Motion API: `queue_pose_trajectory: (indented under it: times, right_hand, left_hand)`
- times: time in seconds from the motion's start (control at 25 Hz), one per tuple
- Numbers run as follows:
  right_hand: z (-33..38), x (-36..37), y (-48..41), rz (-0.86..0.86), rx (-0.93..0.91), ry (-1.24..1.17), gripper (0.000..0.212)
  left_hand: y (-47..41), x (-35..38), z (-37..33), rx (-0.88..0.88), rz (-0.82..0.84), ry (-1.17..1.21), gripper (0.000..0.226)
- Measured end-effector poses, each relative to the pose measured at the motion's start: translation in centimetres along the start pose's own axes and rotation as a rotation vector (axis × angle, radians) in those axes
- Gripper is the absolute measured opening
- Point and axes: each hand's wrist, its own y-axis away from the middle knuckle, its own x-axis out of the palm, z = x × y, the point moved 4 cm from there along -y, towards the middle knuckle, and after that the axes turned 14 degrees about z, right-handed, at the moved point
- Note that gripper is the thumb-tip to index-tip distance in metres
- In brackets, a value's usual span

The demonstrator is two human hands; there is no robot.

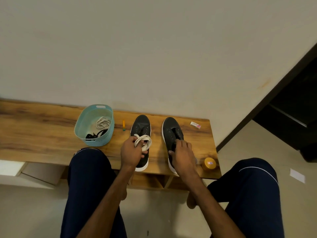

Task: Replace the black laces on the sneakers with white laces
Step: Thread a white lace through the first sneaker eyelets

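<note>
Head view, from the left: the teal basket (103,142) on the desk (42,134) holds a spare white lace (103,122) and the black laces (96,133). Your left hand (131,152) is over the left sneaker (141,126), fingers (132,140) curled round a looped white lace bundle (143,142) and hiding the shoe's middle. Your right hand (182,155) rests on the right sneaker (172,130), fingers bent over its opening, thumb on its side, gripping it. The fingertips' exact hold is hard to make out.

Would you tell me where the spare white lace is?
Head view, left side: the spare white lace lies inside the teal basket, just behind the black laces.
</note>
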Motion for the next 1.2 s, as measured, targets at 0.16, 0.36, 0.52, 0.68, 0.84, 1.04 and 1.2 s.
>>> queue_pose_trajectory:
  times: [0.16,0.36,0.52,0.68,0.84,1.04,1.2]
  right_hand:
    - [-1.5,2.3,0.9,0.258,0.013,0.177,0.039]
    - [0.8,4.1,1.9,0.287,-0.073,0.161,0.033]
    - [2.6,5.5,4.0,0.366,-0.128,0.185,0.034]
    - [2.6,2.0,4.2,0.293,-0.106,0.003,0.028]
    - [0.2,-2.5,3.3,0.010,-0.082,-0.459,0.026]
    - [1.3,-0.6,3.4,0.059,-0.131,-0.928,0.022]
    - [-0.5,-1.1,2.7,-0.064,0.049,-1.371,0.019]
  left_hand:
    - [0.9,1.2,-0.7,0.010,0.040,-0.012,0.006]
    - [1.7,1.6,-0.9,-0.007,0.074,-0.095,0.011]
    - [1.7,2.2,-0.7,0.006,0.130,-0.131,0.009]
    - [1.7,2.9,-0.9,0.160,0.255,-0.264,0.015]
    - [2.2,3.6,-2.0,0.287,0.372,-0.308,0.026]
    - [3.1,5.1,-1.9,0.339,0.540,-0.348,0.023]
    - [3.0,4.2,-1.8,0.213,0.496,-0.143,0.032]
